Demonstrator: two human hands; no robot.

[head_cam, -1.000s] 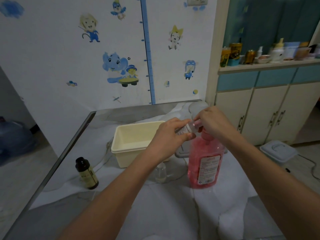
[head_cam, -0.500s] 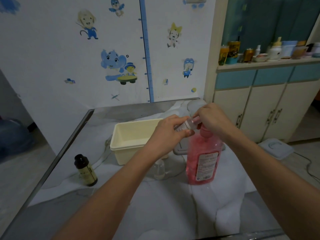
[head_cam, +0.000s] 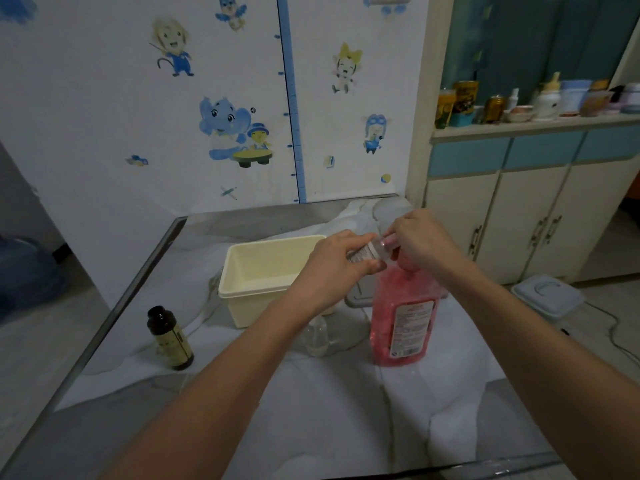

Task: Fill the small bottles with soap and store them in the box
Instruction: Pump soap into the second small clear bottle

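Cartoon stickers (head_cam: 225, 128) on wall (head_cam: 86, 98); cabinet (head_cam: 519, 220) right, cluttered shelf (head_cam: 536, 125); lidded bin (head_cam: 547, 299) on floor (head_cam: 616, 296).

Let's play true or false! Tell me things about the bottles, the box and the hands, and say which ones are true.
1. The left hand holds a small bottle. True.
2. The big soap bottle is blue. False: it is pink.
3. The cream box is full of bottles. False: no bottle shows inside it.
4. A dark bottle stands left of the cream box. True.
5. The right hand is inside the cream box. False: it is on top of the big soap bottle.
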